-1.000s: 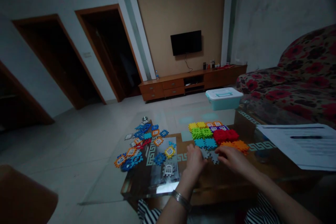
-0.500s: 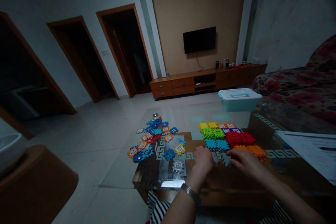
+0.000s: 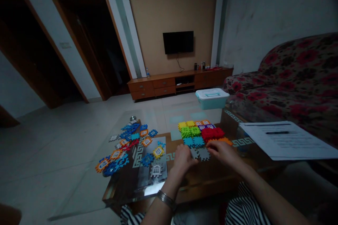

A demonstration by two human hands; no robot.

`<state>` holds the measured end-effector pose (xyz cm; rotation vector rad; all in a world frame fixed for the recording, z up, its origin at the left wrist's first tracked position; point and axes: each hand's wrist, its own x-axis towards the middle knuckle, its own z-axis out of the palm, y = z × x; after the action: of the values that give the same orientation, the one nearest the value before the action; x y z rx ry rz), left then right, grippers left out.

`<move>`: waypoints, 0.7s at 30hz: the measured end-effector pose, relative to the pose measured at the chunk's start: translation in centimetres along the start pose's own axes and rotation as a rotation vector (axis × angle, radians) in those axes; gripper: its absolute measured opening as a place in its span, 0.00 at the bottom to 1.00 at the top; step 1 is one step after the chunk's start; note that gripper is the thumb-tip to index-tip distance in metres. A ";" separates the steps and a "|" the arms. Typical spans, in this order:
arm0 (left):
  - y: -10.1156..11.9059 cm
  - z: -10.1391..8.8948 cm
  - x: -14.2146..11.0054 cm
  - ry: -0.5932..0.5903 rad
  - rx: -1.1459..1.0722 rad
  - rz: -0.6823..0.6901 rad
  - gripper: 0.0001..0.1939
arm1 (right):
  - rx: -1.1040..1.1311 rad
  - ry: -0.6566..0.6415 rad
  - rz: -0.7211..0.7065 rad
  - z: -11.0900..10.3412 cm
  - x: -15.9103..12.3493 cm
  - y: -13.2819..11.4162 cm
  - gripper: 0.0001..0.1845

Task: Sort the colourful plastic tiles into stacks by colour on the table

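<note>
Two grey interlocking plastic tiles [image 3: 204, 154] lie side by side on the glass table, below a pair of light-blue tiles [image 3: 194, 141]. My left hand [image 3: 183, 158], with a bracelet on its wrist, has its fingers curled at the left end of the grey tiles. At their upper right corner, my right hand [image 3: 221, 150] is closed, thumb and fingers together on the edge. Beyond the hands sit sorted stacks: green tiles [image 3: 190, 132], yellow tiles [image 3: 186, 124], red tiles [image 3: 212, 133] and purple tiles [image 3: 206, 127]. Orange tiles [image 3: 226, 141] are partly hidden by my right hand.
Loose mixed tiles [image 3: 129, 132] spread over the table's left side, with a grey window tile [image 3: 156, 171] nearer me. A lidded teal box [image 3: 212, 100] stands at the far edge. Papers [image 3: 287, 139] with a pen [image 3: 277, 133] lie at the right. A floral sofa [image 3: 298, 77] is beyond.
The view has swung right, so the table things appear further left and more paper shows. Both hands remain at the grey tiles, which are now less covered by the fingers.
</note>
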<state>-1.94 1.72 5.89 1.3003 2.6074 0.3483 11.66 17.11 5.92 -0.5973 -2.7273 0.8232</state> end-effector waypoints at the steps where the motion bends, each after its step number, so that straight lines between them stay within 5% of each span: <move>1: 0.4 0.1 0.1 0.012 -0.009 0.034 0.22 | 0.006 0.012 0.006 -0.2 0.0 0.2 0.13; 9: 3.0 1.0 1.6 0.027 0.006 0.199 0.21 | 0.034 0.048 0.052 -0.7 0.0 1.0 0.13; 21: 3.4 1.4 1.8 -0.002 0.068 0.227 0.21 | 0.076 0.119 0.051 -1.1 -0.2 1.1 0.13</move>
<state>-0.02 5.33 5.46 1.6240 2.4947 0.2955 12.56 18.38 6.14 -0.6801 -2.5718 0.8703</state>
